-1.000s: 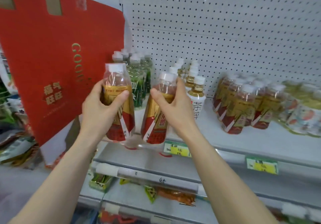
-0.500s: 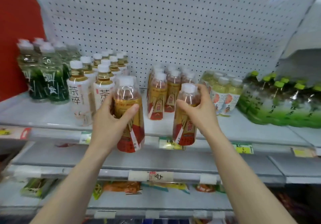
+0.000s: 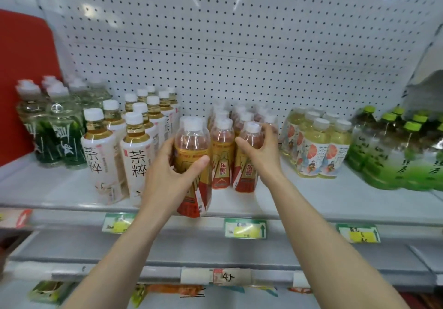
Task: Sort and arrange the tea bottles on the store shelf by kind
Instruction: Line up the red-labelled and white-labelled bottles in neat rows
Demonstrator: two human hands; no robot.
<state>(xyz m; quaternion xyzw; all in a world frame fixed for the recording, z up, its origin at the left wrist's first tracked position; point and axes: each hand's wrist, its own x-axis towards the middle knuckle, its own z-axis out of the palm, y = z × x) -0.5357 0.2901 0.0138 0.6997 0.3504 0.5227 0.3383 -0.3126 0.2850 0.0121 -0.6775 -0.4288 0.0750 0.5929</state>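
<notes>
Now 2 red-and-gold tea bottles are in hand at the shelf point(image 3: 311, 203) front.

Both bottles hold amber tea under white caps. The left hand point(image 3: 167, 177) is wrapped around the nearer bottle point(image 3: 193, 155), its base at the shelf's front lip. The right hand point(image 3: 261, 150) is closed on the second bottle point(image 3: 248, 162), which stands on the shelf touching the matching red-and-gold group point(image 3: 224, 145). White-label bottles point(image 3: 134, 155) stand just left; pale yellow bottles point(image 3: 318, 148) and green-capped bottles point(image 3: 393, 150) sit right. Bare shelf lies open between the second bottle and the pale yellow bottles.
</notes>
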